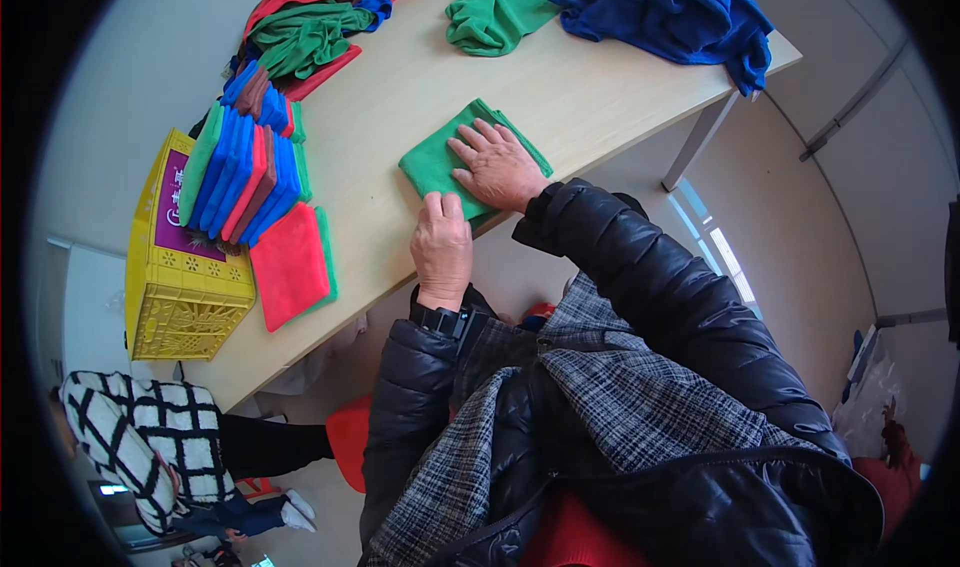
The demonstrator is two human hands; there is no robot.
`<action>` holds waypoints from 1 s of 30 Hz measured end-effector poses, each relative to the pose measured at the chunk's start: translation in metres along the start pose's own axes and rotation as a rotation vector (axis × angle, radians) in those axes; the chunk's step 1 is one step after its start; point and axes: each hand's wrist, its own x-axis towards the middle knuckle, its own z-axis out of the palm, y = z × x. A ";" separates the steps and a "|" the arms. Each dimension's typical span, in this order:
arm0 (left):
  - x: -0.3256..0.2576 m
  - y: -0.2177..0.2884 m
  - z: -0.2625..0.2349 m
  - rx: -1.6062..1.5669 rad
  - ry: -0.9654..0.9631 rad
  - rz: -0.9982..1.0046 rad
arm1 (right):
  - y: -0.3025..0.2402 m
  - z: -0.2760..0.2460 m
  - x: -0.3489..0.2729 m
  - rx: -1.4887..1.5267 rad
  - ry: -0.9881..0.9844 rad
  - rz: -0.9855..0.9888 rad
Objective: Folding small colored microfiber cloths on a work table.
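A green cloth (432, 164), folded into a flat rectangle, lies at the near edge of the table in front of me. My right hand (497, 167) rests palm down on its right part, fingers stretched out and slightly spread. At the cloth's near left edge, my left hand (443, 249) has its fingers curled and pinched on the fabric. The thumb of that hand is partly hidden. Some layered folds show along the cloth's far right side.
To the left, a yellow plastic crate (190, 312) stands beside stacked folded cloths (245, 182) in several colours; a red folded cloth (290, 267) lies nearer. Crumpled green (495, 12) and blue (670, 12) cloths lie at the far side. Another person (150, 437) is at lower left.
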 end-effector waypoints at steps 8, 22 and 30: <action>-0.004 0.008 -0.009 0.116 -0.097 0.021 | 0.003 -0.003 0.001 0.012 -0.025 0.009; 0.011 -0.036 -0.020 -0.237 -0.017 -0.063 | 0.010 -0.014 -0.005 0.018 -0.082 0.033; 0.088 -0.161 0.065 -0.719 -0.267 -0.419 | 0.000 -0.003 0.000 0.012 0.020 -0.015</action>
